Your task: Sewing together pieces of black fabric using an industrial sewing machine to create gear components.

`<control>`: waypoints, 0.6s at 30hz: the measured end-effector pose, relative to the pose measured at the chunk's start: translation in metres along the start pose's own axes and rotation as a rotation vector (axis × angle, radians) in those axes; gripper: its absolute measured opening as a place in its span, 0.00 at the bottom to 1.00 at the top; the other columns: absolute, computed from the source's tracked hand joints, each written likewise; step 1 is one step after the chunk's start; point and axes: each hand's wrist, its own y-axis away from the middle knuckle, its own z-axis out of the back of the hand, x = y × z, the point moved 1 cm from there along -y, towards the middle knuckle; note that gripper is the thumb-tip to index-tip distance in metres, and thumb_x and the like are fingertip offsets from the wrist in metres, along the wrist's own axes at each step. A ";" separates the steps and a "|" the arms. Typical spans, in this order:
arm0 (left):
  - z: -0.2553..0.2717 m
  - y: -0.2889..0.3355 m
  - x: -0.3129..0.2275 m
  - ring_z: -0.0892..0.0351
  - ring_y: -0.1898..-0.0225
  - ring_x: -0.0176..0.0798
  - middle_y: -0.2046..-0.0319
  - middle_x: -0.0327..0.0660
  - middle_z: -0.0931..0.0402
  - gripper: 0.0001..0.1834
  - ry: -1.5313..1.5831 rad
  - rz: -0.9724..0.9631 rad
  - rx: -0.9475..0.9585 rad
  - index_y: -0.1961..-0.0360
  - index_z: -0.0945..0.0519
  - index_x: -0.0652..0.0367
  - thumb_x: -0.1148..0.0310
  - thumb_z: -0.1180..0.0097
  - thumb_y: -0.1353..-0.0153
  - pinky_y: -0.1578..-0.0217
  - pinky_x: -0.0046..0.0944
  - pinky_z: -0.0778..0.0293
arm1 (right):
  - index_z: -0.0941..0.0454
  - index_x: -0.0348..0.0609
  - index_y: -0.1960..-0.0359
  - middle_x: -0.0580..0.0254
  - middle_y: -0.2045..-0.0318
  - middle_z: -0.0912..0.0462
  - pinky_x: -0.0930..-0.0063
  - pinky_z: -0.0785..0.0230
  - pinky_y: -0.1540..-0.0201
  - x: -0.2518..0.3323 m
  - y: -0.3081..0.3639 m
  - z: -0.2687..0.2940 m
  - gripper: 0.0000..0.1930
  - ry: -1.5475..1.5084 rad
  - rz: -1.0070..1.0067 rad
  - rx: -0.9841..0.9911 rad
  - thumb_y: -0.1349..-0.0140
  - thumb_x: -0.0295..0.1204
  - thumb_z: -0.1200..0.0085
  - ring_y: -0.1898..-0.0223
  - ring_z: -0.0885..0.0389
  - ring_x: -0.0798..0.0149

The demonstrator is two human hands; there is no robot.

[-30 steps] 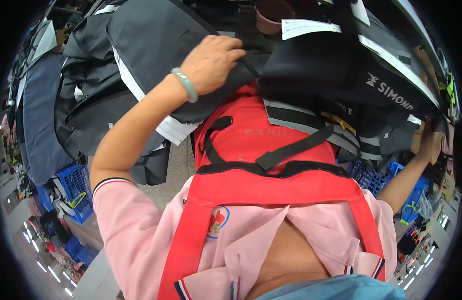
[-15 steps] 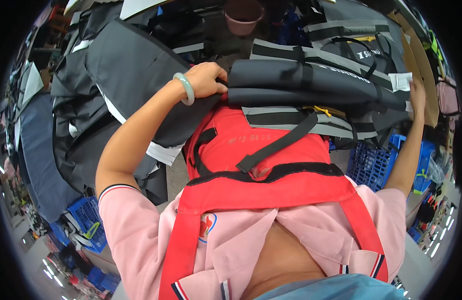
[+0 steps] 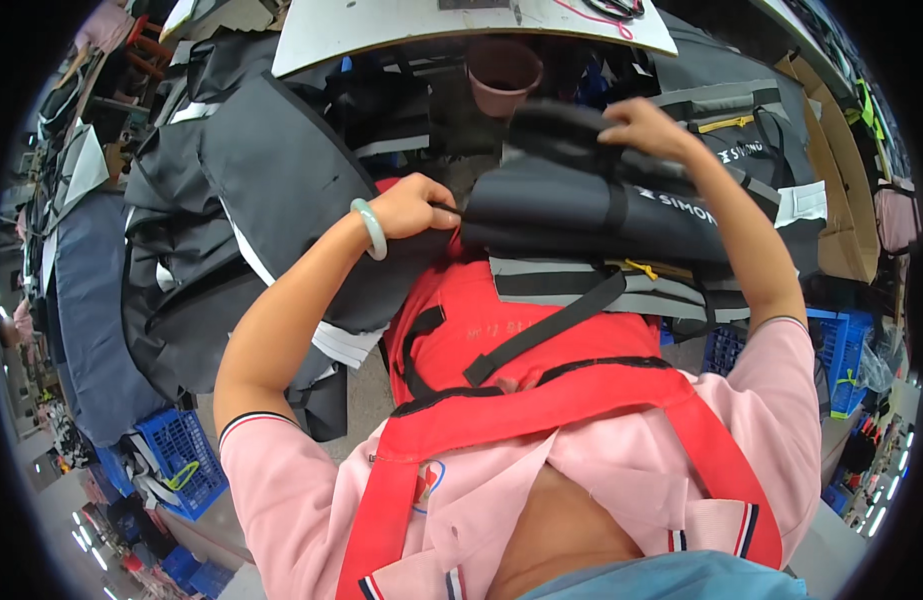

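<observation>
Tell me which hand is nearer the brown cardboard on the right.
Right. The right hand is left of the brown cardboard; the left hand is much farther left, by the dark bundle's left end.

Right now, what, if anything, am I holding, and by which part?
Right hand: a blurred dark piece, near its right end. Left hand: at the left end of the dark bundle, grip unclear.

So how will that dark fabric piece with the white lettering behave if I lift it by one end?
Probably floppy: the dark fabric piece bends into a rounded fold. It may feel somewhat slippery, since its surface looks smooth.
</observation>
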 end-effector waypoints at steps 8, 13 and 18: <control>0.124 -0.032 -0.098 0.22 0.66 0.26 0.67 0.34 0.19 0.08 0.553 -0.370 -0.372 0.61 0.19 0.64 0.70 0.43 0.37 0.61 0.25 0.27 | 0.22 0.38 0.67 0.63 0.73 0.20 0.73 0.31 0.64 0.172 0.130 0.062 0.08 0.023 0.487 -0.209 0.42 0.30 0.41 0.68 0.22 0.67; 0.135 -0.032 -0.143 0.23 0.65 0.24 0.67 0.34 0.19 0.10 0.241 -0.426 -0.413 0.59 0.18 0.66 0.70 0.40 0.39 0.61 0.23 0.28 | 0.20 0.38 0.66 0.56 0.70 0.18 0.65 0.28 0.59 0.168 0.115 0.019 0.13 0.070 0.277 0.694 0.46 0.36 0.36 0.66 0.19 0.59; 0.124 -0.029 -0.152 0.25 0.65 0.23 0.67 0.32 0.20 0.11 0.062 -0.458 -0.359 0.59 0.17 0.66 0.71 0.39 0.39 0.61 0.24 0.29 | 0.24 0.40 0.50 0.53 0.54 0.20 0.64 0.32 0.46 0.171 0.031 0.060 0.19 0.287 0.586 -0.755 0.35 0.40 0.47 0.52 0.21 0.55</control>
